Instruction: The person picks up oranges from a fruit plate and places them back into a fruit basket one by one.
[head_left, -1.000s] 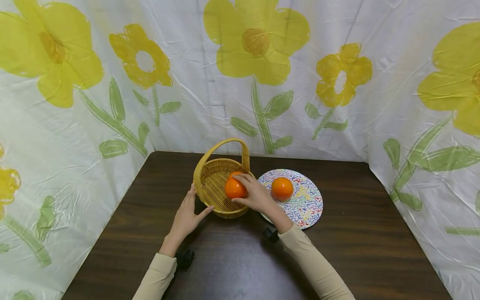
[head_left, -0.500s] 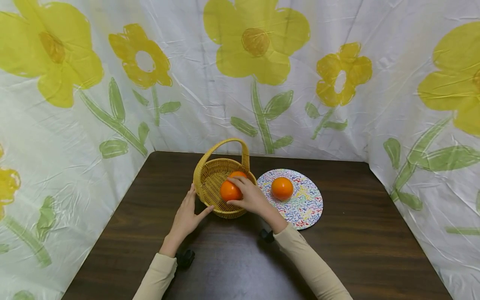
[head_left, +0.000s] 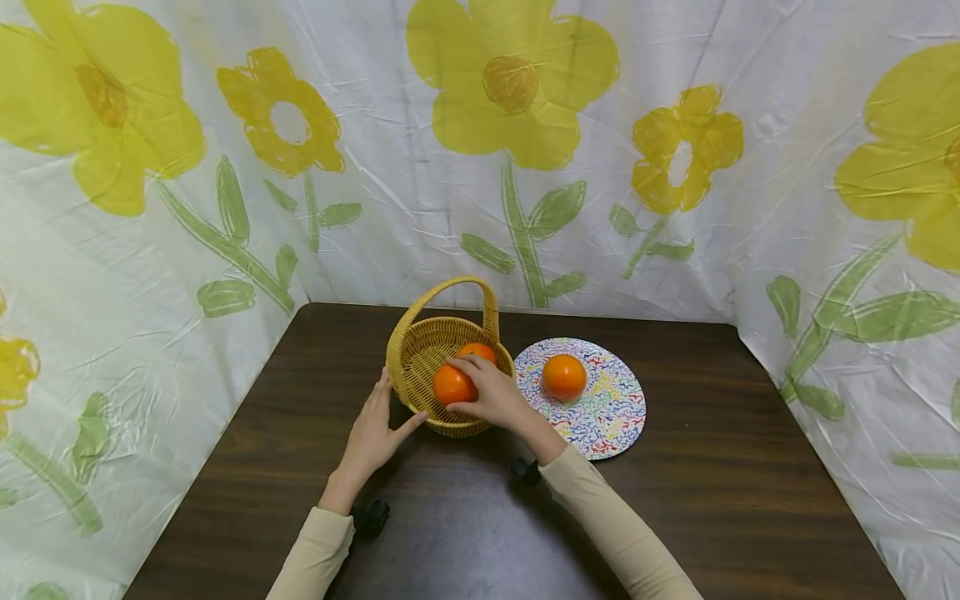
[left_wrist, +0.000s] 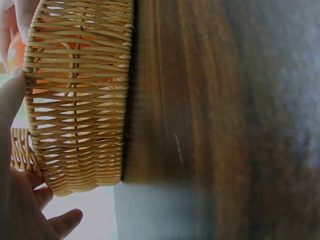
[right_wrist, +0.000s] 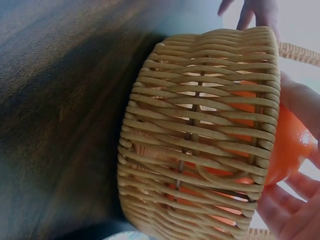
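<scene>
1. R hand (head_left: pixel 491 393): thumb & fingers pinching near fruit (head_left: pixel 452 386), round + orange, inside wicker basket (head_left: pixel 454 429), twd its 6 o'clock; can't tell if it touches basket floor.
2. L hand (head_left: pixel 372 433): thumb & fingers spread, touching basket at its 8 o'clock.
3. Far fruit (head_left: pixel 480 350), same colour, in basket at approx. 2 o'clock, partly hidden behind R hand.
4. Round patterned mat (head_left: pixel 615 404) at basket's 3 o'clock, w/ plate fruit (head_left: pixel 564 377) on it, approx. 10–11 o'clock.
5. All on dk brown table (head_left: pixel 705 492); floral cloth (head_left: pixel 382 92) at 12.
</scene>
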